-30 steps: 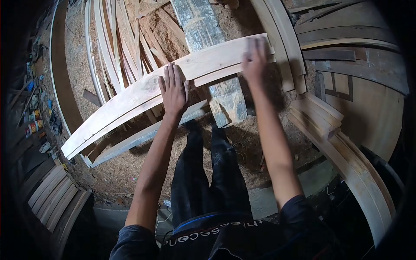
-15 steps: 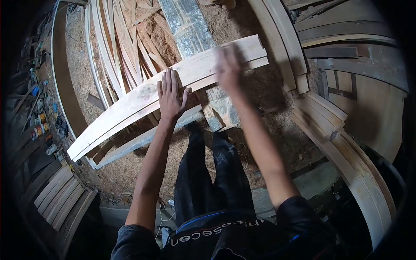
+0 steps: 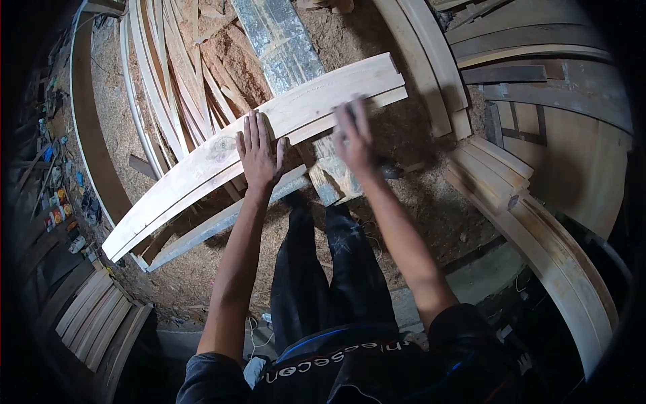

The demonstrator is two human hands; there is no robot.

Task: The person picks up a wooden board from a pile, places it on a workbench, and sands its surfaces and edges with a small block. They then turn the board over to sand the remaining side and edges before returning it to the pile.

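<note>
A pale curved wooden board (image 3: 303, 101) stretches across the view, with a knot left of my hand and another board's edge (image 3: 389, 96) showing beneath it. My left hand (image 3: 258, 156) lies flat on the board near its middle, fingers together and thumb out to the side. To its right, my right hand (image 3: 354, 138) is at the board's near edge, blurred by motion, with its fingers stretched out and apart and nothing visible in them. Under the boards runs a stained, paint-marked plank (image 3: 282, 50).
Long thin wood strips (image 3: 158, 74) lie at the upper left on sawdust (image 3: 249, 276). Curved boards (image 3: 431, 60) stand at the upper right, with more stacked curved pieces (image 3: 558, 259) at the right. Several curved pieces (image 3: 94, 313) sit at the lower left.
My right hand has moved from on top of the board back towards its near edge. My left hand keeps its place on the board. The view has shifted slightly.
</note>
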